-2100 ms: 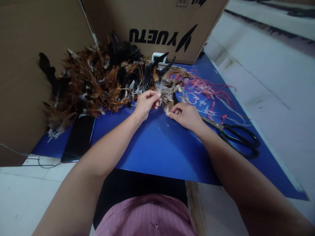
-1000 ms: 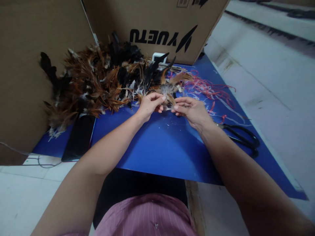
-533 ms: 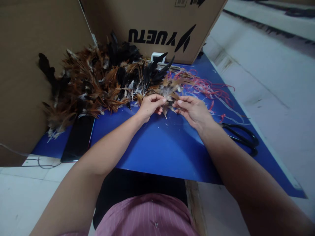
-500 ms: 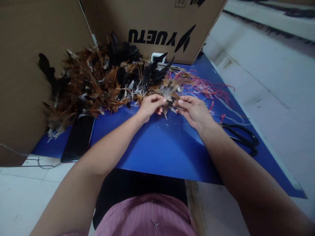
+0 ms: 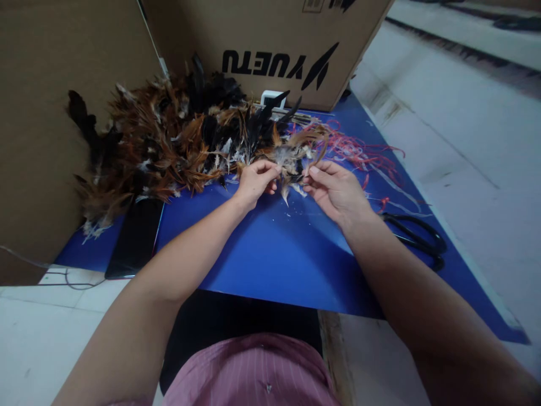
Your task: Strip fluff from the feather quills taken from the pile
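Observation:
My right hand is closed in a pinch on a slim brown feather, whose tip points up and to the right. Close by on the left, my left hand has thumb and forefinger pressed together at the edge of a small grey-brown tuft of feathers. What exactly lies between those left fingertips is too small to make out. A large heap of brown and black feathers spreads beyond and to the left of my hands on the blue tabletop.
Pink and white strings lie tangled at the right. Black-handled scissors rest near the right edge. A dark phone lies at the left. A cardboard box and a small white device stand at the back.
My right hand has drawn slightly to the right, away from my left hand. The brown feather in its pinch now stands apart from the tuft. My left hand has barely moved.

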The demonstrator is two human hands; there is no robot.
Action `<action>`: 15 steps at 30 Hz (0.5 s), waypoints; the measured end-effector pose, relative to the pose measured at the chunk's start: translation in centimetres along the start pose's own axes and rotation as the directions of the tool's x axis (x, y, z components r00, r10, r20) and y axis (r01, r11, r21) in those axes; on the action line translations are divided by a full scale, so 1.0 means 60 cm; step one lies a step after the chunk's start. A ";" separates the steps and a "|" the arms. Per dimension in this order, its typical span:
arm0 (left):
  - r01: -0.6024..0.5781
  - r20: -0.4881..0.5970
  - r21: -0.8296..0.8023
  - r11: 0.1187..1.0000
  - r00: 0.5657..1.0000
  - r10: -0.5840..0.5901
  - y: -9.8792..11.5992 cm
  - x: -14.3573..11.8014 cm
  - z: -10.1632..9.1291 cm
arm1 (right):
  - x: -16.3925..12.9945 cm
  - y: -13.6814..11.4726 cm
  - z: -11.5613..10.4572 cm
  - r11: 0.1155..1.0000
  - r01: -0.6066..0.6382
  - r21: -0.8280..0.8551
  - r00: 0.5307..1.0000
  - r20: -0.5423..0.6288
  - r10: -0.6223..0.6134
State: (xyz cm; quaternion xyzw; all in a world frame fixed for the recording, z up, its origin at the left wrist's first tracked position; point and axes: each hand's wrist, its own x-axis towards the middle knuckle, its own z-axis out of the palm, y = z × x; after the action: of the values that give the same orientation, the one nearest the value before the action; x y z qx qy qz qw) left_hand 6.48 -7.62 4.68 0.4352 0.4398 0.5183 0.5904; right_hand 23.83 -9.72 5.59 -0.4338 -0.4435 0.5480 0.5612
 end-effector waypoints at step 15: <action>-0.204 0.112 0.250 0.947 0.977 0.180 -0.019 0.000 0.005 | -0.006 0.005 0.011 0.996 0.087 0.026 0.992 -0.091 -0.085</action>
State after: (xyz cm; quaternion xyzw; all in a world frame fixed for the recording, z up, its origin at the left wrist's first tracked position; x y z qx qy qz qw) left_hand 7.04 -7.72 3.62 0.5719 0.4330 0.4916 0.4937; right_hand 23.12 -10.06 5.45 -0.4298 -0.4279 0.5099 0.6100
